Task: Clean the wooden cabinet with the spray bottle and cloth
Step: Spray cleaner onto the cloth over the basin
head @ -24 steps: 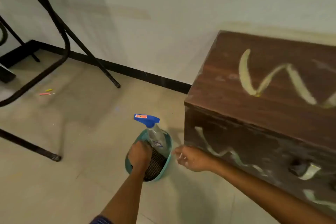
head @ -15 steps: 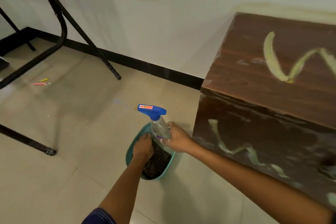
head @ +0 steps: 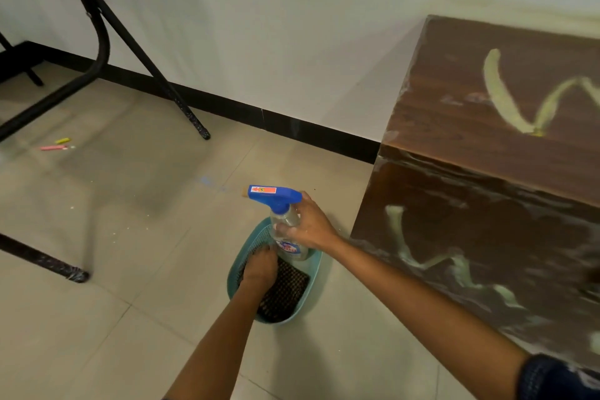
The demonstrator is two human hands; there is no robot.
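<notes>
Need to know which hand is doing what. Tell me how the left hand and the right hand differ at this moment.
The right hand is wrapped around the neck of the spray bottle, just under its blue trigger head; the left hand presses down on the dark cloth. The right hand sits higher, above the teal basket, while the left hand reaches down inside it. Both are bare and work at the same basket on the floor beside the wooden cabinet.

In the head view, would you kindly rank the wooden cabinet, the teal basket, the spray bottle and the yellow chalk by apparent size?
1. Wooden cabinet, cropped by the frame
2. Teal basket
3. Spray bottle
4. Yellow chalk, though it lies farther off
</notes>
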